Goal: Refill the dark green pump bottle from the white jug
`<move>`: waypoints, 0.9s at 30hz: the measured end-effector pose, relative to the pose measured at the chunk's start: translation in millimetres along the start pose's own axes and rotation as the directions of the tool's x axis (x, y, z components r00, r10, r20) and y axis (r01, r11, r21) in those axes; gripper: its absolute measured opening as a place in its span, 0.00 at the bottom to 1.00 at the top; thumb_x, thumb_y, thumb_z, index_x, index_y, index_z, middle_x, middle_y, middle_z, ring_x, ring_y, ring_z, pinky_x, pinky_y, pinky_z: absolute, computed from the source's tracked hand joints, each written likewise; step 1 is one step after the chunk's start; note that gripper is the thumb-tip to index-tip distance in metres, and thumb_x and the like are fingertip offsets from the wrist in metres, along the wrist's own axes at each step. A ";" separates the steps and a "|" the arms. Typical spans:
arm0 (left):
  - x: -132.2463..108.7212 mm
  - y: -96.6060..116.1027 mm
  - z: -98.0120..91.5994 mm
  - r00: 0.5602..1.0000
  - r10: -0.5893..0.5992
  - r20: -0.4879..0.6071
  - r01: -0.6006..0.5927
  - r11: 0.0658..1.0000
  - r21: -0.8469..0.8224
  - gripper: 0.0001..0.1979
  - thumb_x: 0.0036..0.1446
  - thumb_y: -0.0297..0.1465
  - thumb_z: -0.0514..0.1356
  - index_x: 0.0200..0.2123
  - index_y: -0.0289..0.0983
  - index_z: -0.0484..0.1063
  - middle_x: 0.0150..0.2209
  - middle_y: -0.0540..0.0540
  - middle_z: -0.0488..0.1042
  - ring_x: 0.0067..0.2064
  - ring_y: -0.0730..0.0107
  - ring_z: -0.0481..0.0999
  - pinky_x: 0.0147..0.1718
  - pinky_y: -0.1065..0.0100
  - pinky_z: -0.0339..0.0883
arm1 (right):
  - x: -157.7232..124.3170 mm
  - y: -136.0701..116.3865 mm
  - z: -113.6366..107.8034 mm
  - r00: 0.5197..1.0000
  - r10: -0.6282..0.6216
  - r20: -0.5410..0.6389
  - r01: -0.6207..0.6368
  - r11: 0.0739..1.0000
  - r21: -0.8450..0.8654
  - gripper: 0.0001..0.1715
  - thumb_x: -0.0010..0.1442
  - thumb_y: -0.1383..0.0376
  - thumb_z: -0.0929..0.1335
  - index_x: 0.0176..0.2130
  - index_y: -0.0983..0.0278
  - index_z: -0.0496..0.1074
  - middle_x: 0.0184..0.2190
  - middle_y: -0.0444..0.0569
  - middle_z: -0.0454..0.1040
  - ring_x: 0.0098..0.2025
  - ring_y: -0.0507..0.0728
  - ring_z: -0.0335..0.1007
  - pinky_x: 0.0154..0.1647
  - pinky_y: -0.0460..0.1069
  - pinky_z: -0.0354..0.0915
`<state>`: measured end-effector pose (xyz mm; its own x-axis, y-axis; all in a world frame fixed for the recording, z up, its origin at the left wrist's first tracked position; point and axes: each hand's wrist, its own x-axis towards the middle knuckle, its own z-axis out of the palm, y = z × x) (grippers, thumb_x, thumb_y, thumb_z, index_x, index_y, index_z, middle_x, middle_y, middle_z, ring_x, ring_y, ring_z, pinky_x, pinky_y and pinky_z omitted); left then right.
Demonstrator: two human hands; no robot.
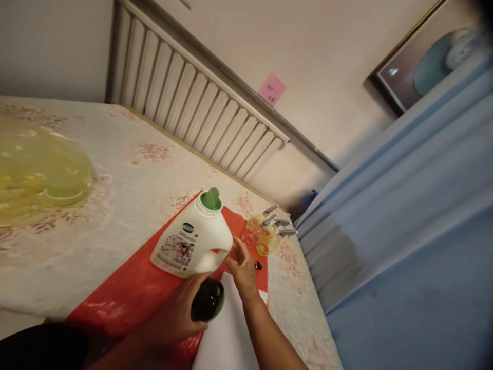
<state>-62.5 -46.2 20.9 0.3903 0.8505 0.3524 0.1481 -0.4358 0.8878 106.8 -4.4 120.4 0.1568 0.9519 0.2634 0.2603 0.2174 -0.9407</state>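
A white detergent jug (190, 241) with a picture label and a green pouring spout (211, 199) stands uncapped on a red sheet (127, 282). My left hand (183, 306) is in front of it, fingers wrapped round a dark green bottle cap (208, 300); the cap's inside looks nearly black. Beside the jug's handle, my right hand (242, 262) has its thumb and fingers apart. Its fingertips are close to the handle side, and I cannot tell if they touch. A small black object (258, 265) lies just right of this hand.
Several clear orange and yellow spray bottles (262, 236) with grey tops lie behind my right hand. A white sheet (227, 334) is in front. At left sits a translucent yellow bag (42, 169) on the flowered cloth (115, 205). A radiator (192, 92) and blue curtain (404, 216) border the surface.
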 end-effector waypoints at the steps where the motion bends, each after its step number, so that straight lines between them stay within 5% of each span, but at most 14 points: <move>1: -1.6 -3.7 2.2 1.000 -0.014 -0.024 0.014 1.000 0.016 0.45 0.41 0.26 0.65 0.63 0.46 0.53 0.61 0.43 0.65 0.62 0.50 0.65 0.60 0.52 0.62 | -5.1 4.4 -12.3 0.999 0.024 -0.037 -0.025 0.999 -0.034 0.28 0.47 0.68 0.71 0.50 0.61 0.72 0.42 0.49 0.78 0.44 0.58 0.75 0.48 0.53 0.70; 5: -7.1 -14.0 10.1 0.993 -0.112 -0.029 0.114 0.992 0.049 0.46 0.44 0.28 0.65 0.65 0.44 0.48 0.63 0.40 0.63 0.63 0.49 0.65 0.60 0.51 0.63 | -37.1 32.3 -60.7 0.987 0.095 -0.133 -0.115 0.982 -0.150 0.17 0.52 0.62 0.69 0.42 0.63 0.73 0.29 0.45 0.76 0.31 0.56 0.74 0.35 0.50 0.71; 10: -7.6 -10.9 15.8 0.991 -0.056 -0.120 0.071 0.990 0.126 0.45 0.42 0.28 0.66 0.63 0.41 0.51 0.64 0.39 0.60 0.66 0.47 0.59 0.63 0.49 0.57 | -83.3 64.3 -94.7 0.970 0.175 -0.166 -0.207 0.957 -0.204 0.11 0.52 0.63 0.66 0.34 0.64 0.75 0.22 0.44 0.74 0.21 0.54 0.68 0.22 0.47 0.65; 16: -12.0 -3.4 24.3 0.966 -0.081 -0.246 0.141 0.961 0.239 0.44 0.40 0.29 0.66 0.61 0.38 0.52 0.62 0.36 0.61 0.64 0.45 0.61 0.63 0.46 0.56 | -115.1 86.7 -100.5 0.992 -0.023 -0.128 -0.033 0.907 -0.420 0.13 0.57 0.67 0.63 0.36 0.61 0.77 0.30 0.48 0.78 0.33 0.59 0.74 0.36 0.51 0.68; 27: -16.2 10.9 29.5 0.938 -0.204 -0.281 0.278 0.925 0.258 0.42 0.45 0.31 0.64 0.62 0.39 0.49 0.61 0.36 0.63 0.64 0.46 0.63 0.63 0.43 0.57 | -126.8 96.3 -98.3 0.980 -0.162 -0.116 0.093 0.887 -0.451 0.13 0.61 0.70 0.61 0.35 0.58 0.74 0.31 0.47 0.76 0.34 0.60 0.73 0.36 0.51 0.67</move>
<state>-40.4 -73.4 16.2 0.0804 0.9692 0.2327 0.4799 -0.2423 0.8432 205.7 -125.4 17.4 0.2221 0.8726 0.4350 0.6757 0.1839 -0.7139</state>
